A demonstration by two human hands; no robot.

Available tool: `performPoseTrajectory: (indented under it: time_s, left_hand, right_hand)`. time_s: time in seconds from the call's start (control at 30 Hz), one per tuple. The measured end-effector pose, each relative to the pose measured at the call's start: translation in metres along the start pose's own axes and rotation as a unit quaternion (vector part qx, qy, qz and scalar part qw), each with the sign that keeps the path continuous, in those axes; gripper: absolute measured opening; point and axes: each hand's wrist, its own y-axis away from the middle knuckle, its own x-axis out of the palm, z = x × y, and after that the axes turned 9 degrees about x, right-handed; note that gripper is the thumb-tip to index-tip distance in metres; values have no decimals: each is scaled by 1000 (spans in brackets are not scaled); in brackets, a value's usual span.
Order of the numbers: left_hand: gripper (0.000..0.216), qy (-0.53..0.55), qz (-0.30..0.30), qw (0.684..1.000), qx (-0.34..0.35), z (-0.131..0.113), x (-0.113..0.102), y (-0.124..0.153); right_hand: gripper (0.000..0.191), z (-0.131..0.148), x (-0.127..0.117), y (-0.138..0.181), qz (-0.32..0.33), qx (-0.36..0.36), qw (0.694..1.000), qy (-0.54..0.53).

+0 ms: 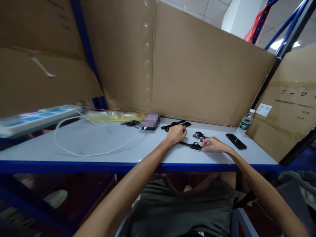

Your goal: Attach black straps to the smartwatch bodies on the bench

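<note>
A black strap with a silver metal buckle (195,146) lies across the tabletop between my two hands. My right hand (213,144) is closed, its thumb and fingers pinching the strap's right end. Over the strap's left end rests my left hand (176,133), fingers curled; what they hold, if anything, is hidden. More black straps (172,125) lie just behind that hand. A second group of small metal and black buckle parts (198,135) sits behind the first buckle, close to my right fingertips.
A black phone (236,141) and a water bottle (245,122) stand to the right. On the left, a white cable (81,154) loops from a power strip (41,119) to a blurred device (150,120), near keys (130,123) and clear plastic bags (111,116). Cardboard (197,65) walls the back.
</note>
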Motion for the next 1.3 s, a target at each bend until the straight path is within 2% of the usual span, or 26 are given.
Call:
performPoseTrajectory:
  time_s: [0.13,0.27,0.37,0.57,0.77,0.93,1.03,1.2,1.3]
  left_hand:
    - [32,13,24,999,22,-4,2,2]
    - [36,16,25,999,37,-6,0,4]
    - [37,7,22,999,44,-7,1,6]
    - [39,-21,15,999,40,-10,2,8]
    - [43,-37,5,999,35,-16,-2,9]
    - [41,-37,37,997,48,-23,2,13]
    - [42,-39,51,997,52,-28,6,14]
    - [43,-58,56,996,31,-35,6,14]
    - [40,-65,63,996,28,-37,4,15]
  right_hand:
    - [15,-5,4,-2,-46,-1,998,41]
    - [19,-11,7,-6,-138,18,987,78]
    - [20,-15,14,-11,-184,18,976,114]
    - [24,-17,31,-13,-272,47,954,115]
    - [24,-9,35,-6,-297,67,939,160]
    - [25,1,35,0,-324,60,931,155]
    - [24,9,39,0,-325,26,935,138]
    - [20,24,51,-8,-282,-73,946,144]
    - [21,25,56,-12,-269,-109,944,156]
